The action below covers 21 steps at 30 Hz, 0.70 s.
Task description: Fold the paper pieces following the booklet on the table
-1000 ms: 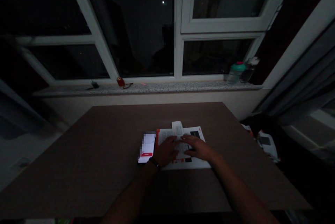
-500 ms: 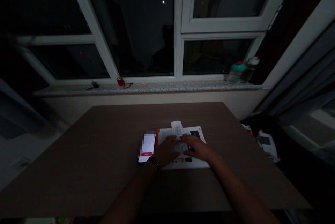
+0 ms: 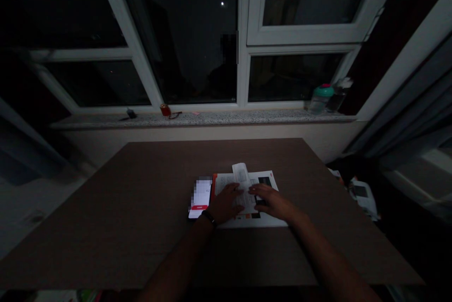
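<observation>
The left hand [image 3: 224, 204] and the right hand [image 3: 273, 202] lie low over a narrow paper strip [image 3: 241, 171] and the printed booklet [image 3: 271, 221] beneath it. Each is open with the fingers loosely bent and spread, and a small gap parts them; neither is closed on anything. Resting from both sides like this probably steadies the loose strip against the pages, though how hard they press I cannot tell. The booklet lies flat on the table [image 3: 158, 189], which gives both layers firm backing, and its closeness to the person suits the short reach of the forearms.

The strip runs between the hands: its far end sticks out past the fingertips and beyond the booklet's far edge, while its near part lies in the gap, partly covered by the left fingers. The booklet spreads under both hands, its orange-edged side at the left and its pale near margin showing between the wrists. Just beside that orange edge is a lit phone [image 3: 202, 194], face up (the brightest thing on a rather dim table), near the left hand and its dark wristband [image 3: 209, 218], presumably laid there so that its screen can be seen.
</observation>
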Each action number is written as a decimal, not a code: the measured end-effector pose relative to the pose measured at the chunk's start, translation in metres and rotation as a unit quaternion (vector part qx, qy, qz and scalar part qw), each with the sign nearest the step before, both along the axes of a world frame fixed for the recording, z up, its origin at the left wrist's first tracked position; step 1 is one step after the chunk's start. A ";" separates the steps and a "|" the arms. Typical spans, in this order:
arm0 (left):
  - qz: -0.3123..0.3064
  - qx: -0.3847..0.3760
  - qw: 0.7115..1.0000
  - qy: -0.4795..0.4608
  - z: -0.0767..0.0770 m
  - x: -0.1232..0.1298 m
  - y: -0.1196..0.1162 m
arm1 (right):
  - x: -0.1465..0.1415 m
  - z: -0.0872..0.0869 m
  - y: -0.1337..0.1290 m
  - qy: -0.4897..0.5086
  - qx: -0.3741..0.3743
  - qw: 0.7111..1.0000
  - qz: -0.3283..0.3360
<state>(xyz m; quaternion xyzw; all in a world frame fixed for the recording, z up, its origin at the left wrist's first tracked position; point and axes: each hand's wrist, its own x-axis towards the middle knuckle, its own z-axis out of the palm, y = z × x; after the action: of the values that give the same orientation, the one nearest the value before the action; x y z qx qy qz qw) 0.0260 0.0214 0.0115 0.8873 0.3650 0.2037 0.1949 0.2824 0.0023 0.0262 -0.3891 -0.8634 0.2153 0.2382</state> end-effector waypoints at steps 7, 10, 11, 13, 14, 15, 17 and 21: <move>-0.003 -0.002 1.000 0.002 0.003 0.000 -0.001 | -0.005 0.001 -0.002 0.007 -0.001 1.000 0.011; -0.001 -0.002 1.000 0.002 0.003 0.000 -0.001 | -0.005 0.003 -0.003 0.004 -0.001 1.000 0.015; 0.000 -0.001 1.000 0.001 0.003 0.000 -0.001 | -0.005 0.003 -0.003 0.003 -0.002 1.000 0.016; 0.005 -0.001 1.000 0.003 0.003 -0.001 -0.001 | -0.005 0.004 -0.004 0.001 -0.004 1.000 0.016; 0.007 -0.003 1.000 0.003 0.003 -0.001 -0.001 | -0.005 0.005 -0.004 0.001 -0.005 1.000 0.017; 0.008 -0.004 1.000 0.003 0.004 -0.001 -0.002 | -0.006 0.005 -0.004 0.002 -0.005 1.000 0.017; 0.000 -0.005 1.000 0.002 0.006 -0.001 -0.002 | -0.007 0.006 -0.004 0.007 -0.005 1.000 0.014; -0.010 -0.008 1.000 0.009 0.009 -0.001 -0.001 | -0.011 0.007 -0.005 0.009 0.000 1.000 0.000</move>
<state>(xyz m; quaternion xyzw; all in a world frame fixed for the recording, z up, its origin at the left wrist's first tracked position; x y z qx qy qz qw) 0.0253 0.0202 0.0206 0.8912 0.3593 0.1910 0.2005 0.2719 -0.0023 0.0328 -0.3868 -0.8615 0.2184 0.2459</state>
